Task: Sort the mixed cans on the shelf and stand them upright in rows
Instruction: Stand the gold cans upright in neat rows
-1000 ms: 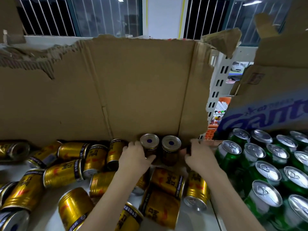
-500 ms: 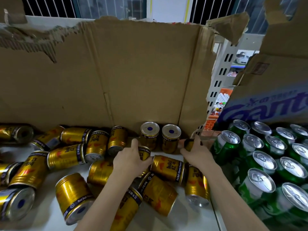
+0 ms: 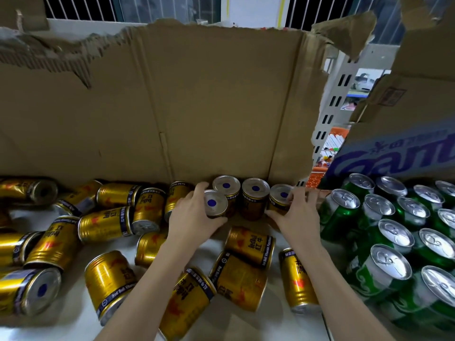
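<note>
From the head camera, many gold cans (image 3: 104, 223) lie on their sides all over the white shelf (image 3: 221, 323). They are short and shiny, with a dark blue band, red marks and writing on them. Their flat silver ends have a blue dot in the middle. Four gold cans stand up at the back, right by the torn brown cardboard wall (image 3: 197, 107). The left hand (image 3: 194, 215) has its fingers and thumb curled round one standing can (image 3: 216, 203), the one nearest the front of the four. The right hand (image 3: 296, 212) holds another standing can (image 3: 280, 199) at the right end of the row, with fingers on its far side and thumb low on its near side. Between these two stand two more cans (image 3: 254, 196), touching each other. On the right, green cans (image 3: 384, 271) with silver tops and pull tabs stand close together in rows. Behind them is a cardboard box (image 3: 406, 153) with big blue letters.
</note>
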The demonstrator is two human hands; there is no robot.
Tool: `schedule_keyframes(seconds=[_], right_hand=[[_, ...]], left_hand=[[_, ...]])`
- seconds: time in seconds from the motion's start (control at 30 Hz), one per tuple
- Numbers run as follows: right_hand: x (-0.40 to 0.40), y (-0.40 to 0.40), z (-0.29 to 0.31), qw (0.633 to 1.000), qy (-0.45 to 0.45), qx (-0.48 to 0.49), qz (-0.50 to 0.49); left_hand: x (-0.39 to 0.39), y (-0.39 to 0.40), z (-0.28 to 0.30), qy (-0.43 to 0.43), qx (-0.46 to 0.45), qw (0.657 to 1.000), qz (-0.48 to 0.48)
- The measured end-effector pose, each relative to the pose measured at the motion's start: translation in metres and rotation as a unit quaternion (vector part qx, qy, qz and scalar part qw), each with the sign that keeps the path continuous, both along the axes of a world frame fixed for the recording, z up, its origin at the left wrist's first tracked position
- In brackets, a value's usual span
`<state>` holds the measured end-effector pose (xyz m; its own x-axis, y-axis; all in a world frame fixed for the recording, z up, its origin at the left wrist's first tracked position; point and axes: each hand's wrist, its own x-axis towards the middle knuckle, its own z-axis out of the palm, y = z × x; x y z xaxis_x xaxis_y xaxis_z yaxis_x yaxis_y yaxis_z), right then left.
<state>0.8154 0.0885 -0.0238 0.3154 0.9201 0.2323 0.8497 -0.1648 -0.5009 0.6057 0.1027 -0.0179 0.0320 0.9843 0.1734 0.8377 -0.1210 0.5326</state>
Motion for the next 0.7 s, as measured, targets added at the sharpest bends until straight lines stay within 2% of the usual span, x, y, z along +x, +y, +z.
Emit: schedule_keyframes(seconds=[0.1, 0.2, 0.3, 0.37, 0.43, 0.53, 0.63, 0.7], right_hand=[[0.009, 0.011, -0.003, 0.996, -0.073, -0.051, 0.002], [0.010, 0.013, 0.004, 0.993, -0.059, -0.098, 0.002], [0.003, -0.002, 0.007, 0.994, -0.008, -0.111, -0.006], [0.002, -0.021, 0.005, 0.992, 0.013, -0.125, -0.001], [0.003, -0.041, 0.001, 0.989, 0.020, -0.147, -0.002], [0.006, -0.068, -0.006, 0.985, -0.033, -0.167, -0.022], [0.006, -0.084, -0.012, 0.984, -0.043, -0.168, -0.034], [0.004, -0.090, -0.013, 0.983, -0.015, -0.179, -0.048]], left_hand=[[-0.003, 0.004, -0.006, 0.000, -0.040, 0.999, 0.030], [-0.002, 0.001, -0.007, 0.007, -0.065, 0.997, 0.029], [0.003, -0.013, -0.001, 0.045, -0.005, 0.998, 0.044], [0.007, -0.027, 0.004, 0.039, 0.050, 0.997, 0.039], [0.012, -0.041, 0.007, 0.020, 0.052, 0.998, -0.007], [0.025, -0.050, 0.006, 0.043, -0.017, 0.990, -0.132], [0.045, -0.045, 0.004, 0.126, -0.052, 0.957, -0.255], [0.060, -0.038, 0.002, 0.196, -0.071, 0.934, -0.291]])
